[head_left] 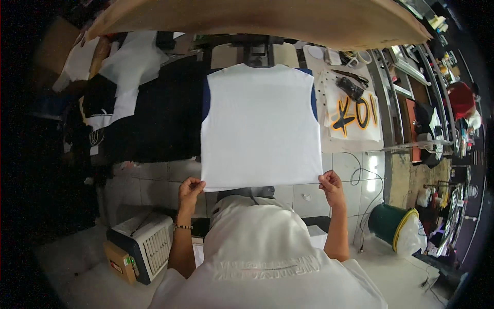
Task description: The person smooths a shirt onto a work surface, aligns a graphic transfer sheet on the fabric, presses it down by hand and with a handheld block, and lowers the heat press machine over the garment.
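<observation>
A white T-shirt (261, 123) with dark blue sleeves lies spread out in front of me, its neck end at the far side. My left hand (191, 189) pinches the near left corner of its hem. At the near right corner, my right hand (331, 186) pinches the hem the same way. Between the two hands the hem runs nearly straight and taut. The sleeves are mostly tucked out of sight beside the body of the shirt. What supports the shirt from below is largely covered by it.
Right of the shirt, a pale table (329, 141) carries a printed sheet (352, 116) and a small black object (350, 88). A large brown panel (257, 20) arches across the far side. A metal rack (396, 98) stands farther right, above a green bin (388, 224). Cables (368, 177) trail over the floor.
</observation>
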`<action>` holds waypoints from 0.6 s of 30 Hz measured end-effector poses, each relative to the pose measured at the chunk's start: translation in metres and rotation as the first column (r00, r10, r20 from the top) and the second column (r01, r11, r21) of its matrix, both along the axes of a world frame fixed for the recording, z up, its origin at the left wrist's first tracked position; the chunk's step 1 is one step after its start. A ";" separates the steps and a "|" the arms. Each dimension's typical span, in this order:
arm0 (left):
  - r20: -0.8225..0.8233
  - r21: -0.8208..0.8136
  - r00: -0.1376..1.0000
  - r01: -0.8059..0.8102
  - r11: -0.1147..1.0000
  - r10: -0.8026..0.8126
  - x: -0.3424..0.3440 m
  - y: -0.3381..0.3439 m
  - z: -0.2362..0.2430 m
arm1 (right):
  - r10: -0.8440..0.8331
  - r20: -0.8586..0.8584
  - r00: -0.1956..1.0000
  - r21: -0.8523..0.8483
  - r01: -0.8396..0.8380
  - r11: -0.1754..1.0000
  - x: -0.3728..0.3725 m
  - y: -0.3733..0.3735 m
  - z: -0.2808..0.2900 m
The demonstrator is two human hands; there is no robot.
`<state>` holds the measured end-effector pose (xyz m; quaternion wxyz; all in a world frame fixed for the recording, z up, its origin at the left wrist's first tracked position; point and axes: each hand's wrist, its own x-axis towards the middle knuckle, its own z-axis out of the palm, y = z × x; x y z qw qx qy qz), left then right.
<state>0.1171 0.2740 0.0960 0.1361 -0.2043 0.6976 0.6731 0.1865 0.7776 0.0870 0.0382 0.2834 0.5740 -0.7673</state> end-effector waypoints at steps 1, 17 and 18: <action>0.000 0.004 1.000 0.008 1.000 -0.008 0.002 -0.006 -0.004 | -0.008 0.000 1.000 0.004 0.008 1.000 -0.001 0.000 0.000; -0.087 -0.079 0.990 0.107 0.991 -0.114 -0.085 0.015 0.012 | 0.253 0.135 0.958 0.127 -0.270 0.955 -0.054 0.014 0.030; -0.040 -0.148 0.992 0.113 0.982 -0.120 -0.082 0.016 0.011 | 0.284 0.134 0.950 0.178 -0.305 0.936 -0.053 0.014 0.032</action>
